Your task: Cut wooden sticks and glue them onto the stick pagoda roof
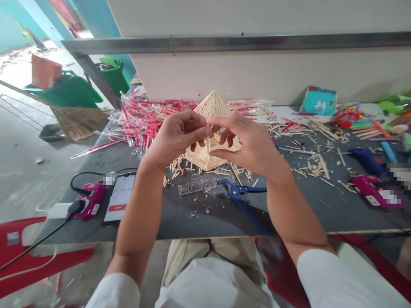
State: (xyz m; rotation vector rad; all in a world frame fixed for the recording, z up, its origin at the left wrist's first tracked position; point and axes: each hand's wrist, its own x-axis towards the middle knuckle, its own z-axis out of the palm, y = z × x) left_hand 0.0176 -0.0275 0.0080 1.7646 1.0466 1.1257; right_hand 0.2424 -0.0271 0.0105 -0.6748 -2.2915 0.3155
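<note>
Working at a thin upright stick (pixel 208 147) calls, I judge, for a light touch from both hands; it stands at the front of the stick model (pixel 214 102), a small peaked wooden piece resting on the desk (pixel 192 222) straight ahead; the left grip (pixel 180 139) is drawn nearly together, thumb and fingertips beside the stick's upper part, though I cannot tell whether they truly pinch it; the right grip (pixel 245 139) is spread, forefinger near the top and thumb by the lower end, and whether it bears any weight I cannot tell either; good practice here would be to steady the stick with one hand, nudge it plumb with the other, and spare the roof any stray knuckle; loose sticks (pixel 176 168) litter the base, and a blue tool (pixel 236 192) lies just beside a clear plastic strip (pixel 192 188), so low, small wrist movements seem wisest.
</note>
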